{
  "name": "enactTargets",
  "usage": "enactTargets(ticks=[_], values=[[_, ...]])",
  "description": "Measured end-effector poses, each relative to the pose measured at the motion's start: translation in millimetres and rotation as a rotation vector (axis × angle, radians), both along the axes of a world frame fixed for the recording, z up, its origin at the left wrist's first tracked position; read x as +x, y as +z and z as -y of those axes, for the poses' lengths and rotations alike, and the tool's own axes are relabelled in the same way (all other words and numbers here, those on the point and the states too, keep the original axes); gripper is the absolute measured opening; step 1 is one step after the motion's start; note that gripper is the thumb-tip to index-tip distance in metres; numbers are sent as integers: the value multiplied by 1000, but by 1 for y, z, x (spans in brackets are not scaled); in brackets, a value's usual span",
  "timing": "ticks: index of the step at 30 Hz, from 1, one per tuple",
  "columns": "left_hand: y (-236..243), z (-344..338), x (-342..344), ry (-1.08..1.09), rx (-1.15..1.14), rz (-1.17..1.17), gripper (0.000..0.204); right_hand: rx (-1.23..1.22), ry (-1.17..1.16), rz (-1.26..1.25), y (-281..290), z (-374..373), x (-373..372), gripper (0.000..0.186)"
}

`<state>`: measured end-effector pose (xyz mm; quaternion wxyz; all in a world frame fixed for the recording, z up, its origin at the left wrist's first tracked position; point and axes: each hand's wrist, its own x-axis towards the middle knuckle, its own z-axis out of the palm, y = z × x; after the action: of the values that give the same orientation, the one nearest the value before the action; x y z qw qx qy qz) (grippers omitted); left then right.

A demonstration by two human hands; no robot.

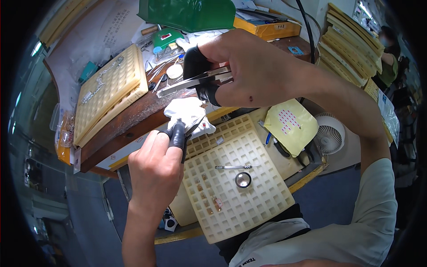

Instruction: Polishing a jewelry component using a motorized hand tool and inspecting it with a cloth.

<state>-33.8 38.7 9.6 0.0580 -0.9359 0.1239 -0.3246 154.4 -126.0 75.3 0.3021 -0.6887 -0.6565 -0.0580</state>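
Note:
My left hand [155,160], with black finger covers on its fingertips, pinches at a crumpled white cloth [189,111] by the edge of the wooden bench. A thin dark piece shows beside those fingertips, too small to make out. Above and to the right, my right hand [249,66] is closed round a metal tool with two long flat arms [191,83]; its exact kind is unclear. Black covers wrap that hand's thumb and finger too. The tool's tip points left, over the bench and apart from the cloth.
A cream compartment tray [262,200] below holds several small pieces, a round loupe [243,180] and a slim metal rod [233,167]. Another tray [109,89] with a chain lies left. A small white fan [329,133], yellow paper [291,127] and a green lampshade [187,13] surround my hands.

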Motion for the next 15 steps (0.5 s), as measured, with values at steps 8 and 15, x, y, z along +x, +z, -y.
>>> enactTargets(ticks=[8, 15], values=[[-1, 0, 1, -6, 14, 20, 13, 41, -4, 38, -3, 1, 4, 22], [-2, -2, 1, -11, 15, 34, 13, 28, -13, 17, -4, -2, 5, 23]])
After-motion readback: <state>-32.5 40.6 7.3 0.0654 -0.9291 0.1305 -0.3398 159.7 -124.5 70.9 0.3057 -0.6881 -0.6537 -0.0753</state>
